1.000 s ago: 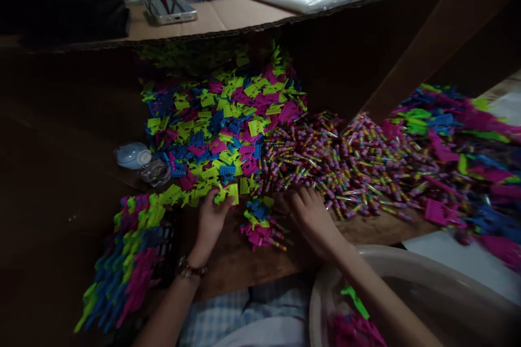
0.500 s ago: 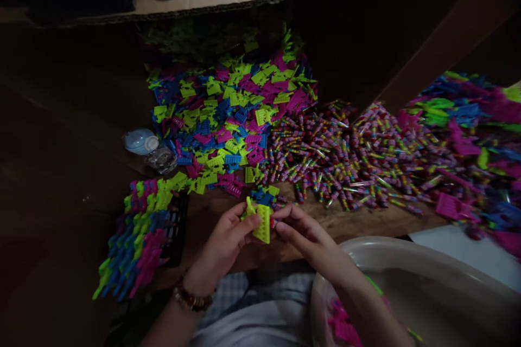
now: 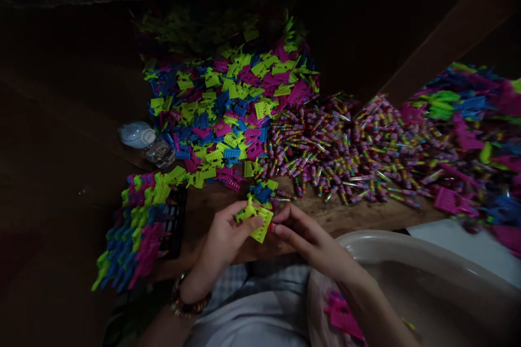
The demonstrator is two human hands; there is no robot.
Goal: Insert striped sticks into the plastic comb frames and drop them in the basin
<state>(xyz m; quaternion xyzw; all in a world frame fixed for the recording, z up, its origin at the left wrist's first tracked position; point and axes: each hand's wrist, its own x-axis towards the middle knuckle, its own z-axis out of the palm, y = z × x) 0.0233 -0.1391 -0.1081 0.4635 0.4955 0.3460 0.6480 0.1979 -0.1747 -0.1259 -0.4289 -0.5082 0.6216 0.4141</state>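
Observation:
My left hand [image 3: 222, 241] pinches a lime-green plastic comb-like piece [image 3: 259, 222] just above the near edge of the wooden table [image 3: 350, 216]. My right hand [image 3: 303, 236] meets it from the right, its fingertips closed on a small item with a red tip pressed against the green piece; I cannot make out what it is. Straight beyond the hands lies a big heap of green, blue and magenta plastic pieces [image 3: 228, 114]. To its right spreads a heap of thin striped sticks [image 3: 345, 146].
A row of stacked coloured pieces rests on a black rack [image 3: 140, 227] at the left. A pale basin [image 3: 411, 276] with a few magenta pieces sits at the lower right. A small bluish container [image 3: 136, 134] lies left of the heap. More coloured parts [image 3: 468, 119] pile at the far right.
Both hands left the heaps and came together near the table edge. The left hand picked a green piece; the right hand brought a small item against it. The green piece has since tilted.

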